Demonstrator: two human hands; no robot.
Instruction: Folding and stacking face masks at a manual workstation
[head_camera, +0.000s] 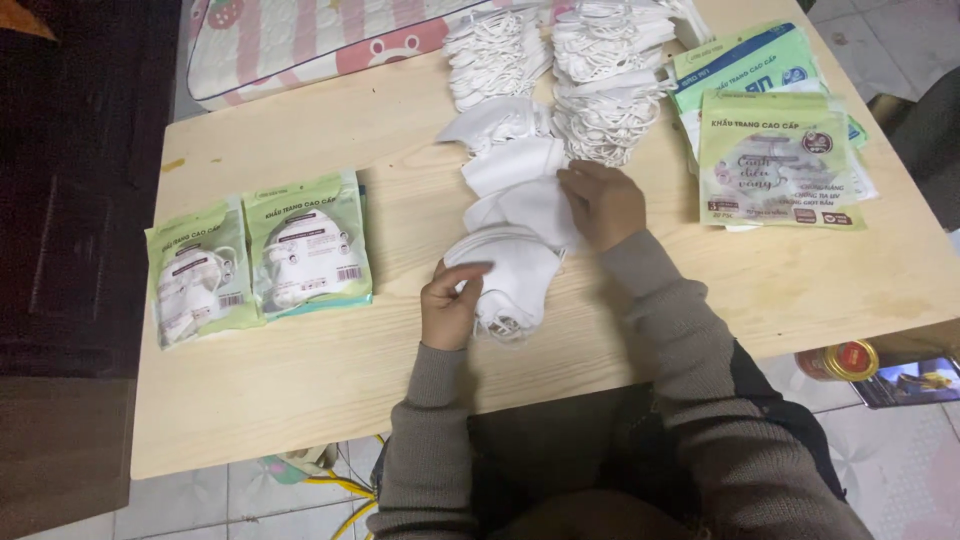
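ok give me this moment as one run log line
left hand: on white masks | right hand: on same masks | filled green packs: table's left | empty packs: right

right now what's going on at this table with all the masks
A person sits at a wooden table, sorting white masks. The left hand rests on a small stack of masks near the table's front edge, and the right hand touches a mask just behind it. Two tall mask piles stand at the far side. Two filled green packets lie to the left; empty packets are stacked on the right.
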